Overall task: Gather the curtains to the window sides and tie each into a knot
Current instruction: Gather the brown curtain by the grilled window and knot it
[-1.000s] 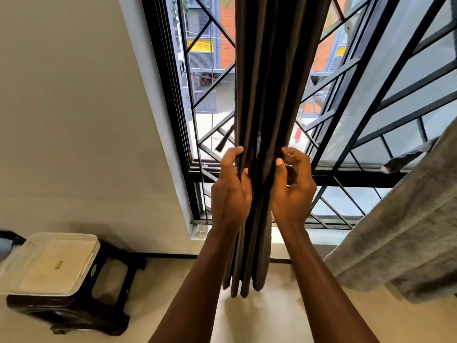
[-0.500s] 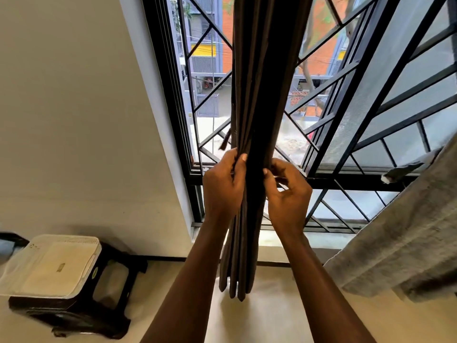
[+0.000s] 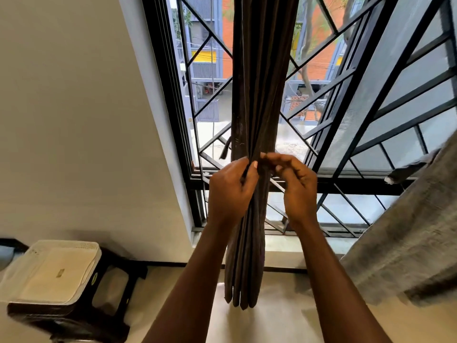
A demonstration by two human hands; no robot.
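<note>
Both hands meet at the middle of a dark brown curtain (image 3: 257, 95) that hangs bunched into narrow vertical pleats in front of the window. The left hand (image 3: 231, 191) is closed around the left side of the bundle, its fingers curled over the folds and its thumb pressed against the fabric at the front. The right hand (image 3: 298, 186) comes in from the other side, fingers bent and pinching the right edge of the bundle just beside the left thumb; the two hands are almost touching across the cloth. Above the hands the pleats rise straight out of the top of the view. Below them the gathered fabric drops between the two forearms and ends in loose folded tips above the pale floor (image 3: 284, 323). No knot shows anywhere along the visible length.

Behind the hands stands the black window grille (image 3: 346, 134) with its diagonal bars, and a street with brick and grey buildings shows through it. To the right of the right hand, a second, grey curtain (image 3: 408, 243) slants down across the lower corner of the window, well apart from the brown one. To the left of the left hand runs a plain cream wall (image 3: 74, 120). Lower left of the left forearm, a dark stool (image 3: 81, 320) stands on the floor with a white folded item (image 3: 54, 271) lying on top of it.
</note>
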